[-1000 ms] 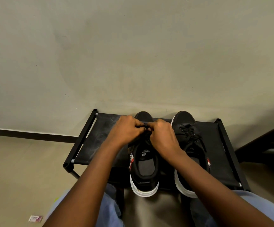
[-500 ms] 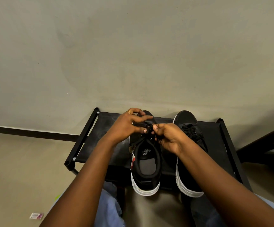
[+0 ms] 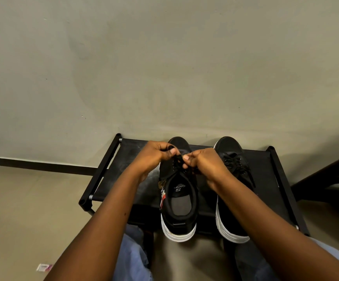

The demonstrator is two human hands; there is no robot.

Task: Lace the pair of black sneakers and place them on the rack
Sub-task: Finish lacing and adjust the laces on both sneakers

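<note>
Two black sneakers with white soles stand side by side on a low black rack (image 3: pixel 112 169), toes toward the wall. The left sneaker (image 3: pixel 178 201) has its opening toward me. My left hand (image 3: pixel 154 157) and my right hand (image 3: pixel 203 163) meet over its tongue, each pinching a black lace (image 3: pixel 177 158) between thumb and fingers. The right sneaker (image 3: pixel 233 165) shows crossed black laces, and my right forearm covers its near inner side.
The rack stands against a plain grey wall (image 3: pixel 164 67) with a dark skirting strip. My knees in blue trousers (image 3: pixel 132 258) are below it. A dark chair (image 3: pixel 330 179) is at the right. A small wrapper (image 3: pixel 45 267) lies on the floor at lower left.
Both hands have stayed over the left sneaker's laces. The left hand's fingers, spread half a second ago, have curled in, and the two hands have drawn slightly apart with the lace between them.
</note>
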